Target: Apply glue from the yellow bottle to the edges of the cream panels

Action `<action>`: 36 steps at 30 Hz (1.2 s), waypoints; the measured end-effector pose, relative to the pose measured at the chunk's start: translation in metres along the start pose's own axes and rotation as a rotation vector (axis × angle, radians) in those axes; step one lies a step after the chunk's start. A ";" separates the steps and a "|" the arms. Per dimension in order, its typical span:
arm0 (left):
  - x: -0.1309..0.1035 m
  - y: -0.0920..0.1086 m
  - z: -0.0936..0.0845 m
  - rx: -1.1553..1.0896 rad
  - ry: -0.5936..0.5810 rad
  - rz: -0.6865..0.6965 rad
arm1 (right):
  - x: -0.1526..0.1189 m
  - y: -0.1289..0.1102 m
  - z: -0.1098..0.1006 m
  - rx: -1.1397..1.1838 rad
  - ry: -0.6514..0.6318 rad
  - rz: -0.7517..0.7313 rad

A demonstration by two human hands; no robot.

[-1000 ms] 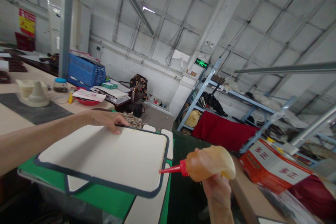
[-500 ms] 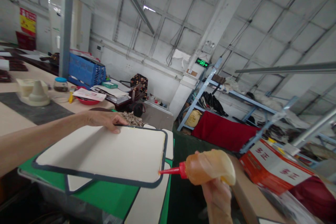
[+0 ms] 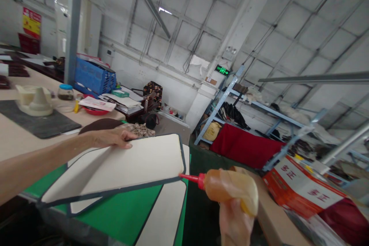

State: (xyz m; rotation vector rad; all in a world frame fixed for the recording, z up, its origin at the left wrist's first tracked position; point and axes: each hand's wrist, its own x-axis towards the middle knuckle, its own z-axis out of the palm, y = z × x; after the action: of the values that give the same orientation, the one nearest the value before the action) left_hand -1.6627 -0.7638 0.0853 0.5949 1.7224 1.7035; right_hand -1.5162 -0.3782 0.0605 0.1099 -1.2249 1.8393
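Note:
My left hand [image 3: 119,138] pinches the far edge of a cream panel [image 3: 138,163] with rounded corners and a dark border, thumb on top. The panel is tilted above a green tabletop [image 3: 123,215]. In my right hand [image 3: 236,215] is a squeeze bottle [image 3: 230,188] of amber liquid, lying almost level. Its red nozzle [image 3: 191,178] points left, and the tip is at the panel's near right corner. Whether the tip touches cannot be made out. Beneath lie more cream panels, one [image 3: 164,211] at the right of the green top.
To the left, a pale table [image 3: 17,138] bears a dark mat [image 3: 40,125], a blue-lidded jar [image 3: 66,92] and a blue crate [image 3: 95,77]. On the right stand an orange and white carton [image 3: 302,186], a cardboard box [image 3: 273,211] and a blue metal shelf [image 3: 219,107].
The panel has turned and tilted, its right end rising and its left end dropping. The bottle's nozzle tip has moved slightly up and right, staying at the panel's corner.

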 end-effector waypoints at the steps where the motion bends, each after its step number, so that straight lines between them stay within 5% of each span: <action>1: 0.001 -0.004 0.000 -0.017 0.005 0.004 | -0.001 0.000 0.002 0.007 0.023 0.003; 24: 0.020 -0.060 0.020 -0.216 0.076 0.048 | -0.015 0.013 0.028 0.067 0.119 -0.094; 36: 0.012 -0.049 0.034 -0.199 0.144 0.018 | -0.018 0.013 0.036 -0.007 0.092 -0.123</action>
State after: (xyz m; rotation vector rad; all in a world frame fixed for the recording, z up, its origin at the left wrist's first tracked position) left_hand -1.6418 -0.7344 0.0361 0.4074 1.6205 1.9434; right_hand -1.5284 -0.4183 0.0609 0.0938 -1.1357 1.7148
